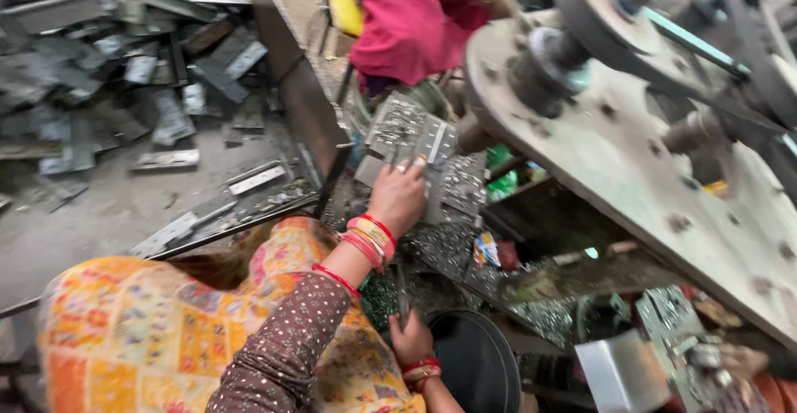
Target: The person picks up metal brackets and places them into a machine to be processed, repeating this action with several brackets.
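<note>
My left hand [398, 197], with red and yellow bangles at the wrist, reaches forward and grips the near edge of a stack of punched grey metal plates [411, 135]. The plates lean against the machine's side. My right hand [411, 338] is low, close to my body, beside a black round bin [469, 363]. Its fingers are curled around a thin dark metal strip [401, 293] that points up. An orange patterned cloth [149, 330] covers my lap at the lower left.
A big grey press with a round wheel and bolts [631, 156] fills the right side. Another person in pink [415, 14] sits beyond the plates. Scrap metal pieces [124, 56] are heaped on the floor at the upper left. Small shiny offcuts [452, 251] litter the bench.
</note>
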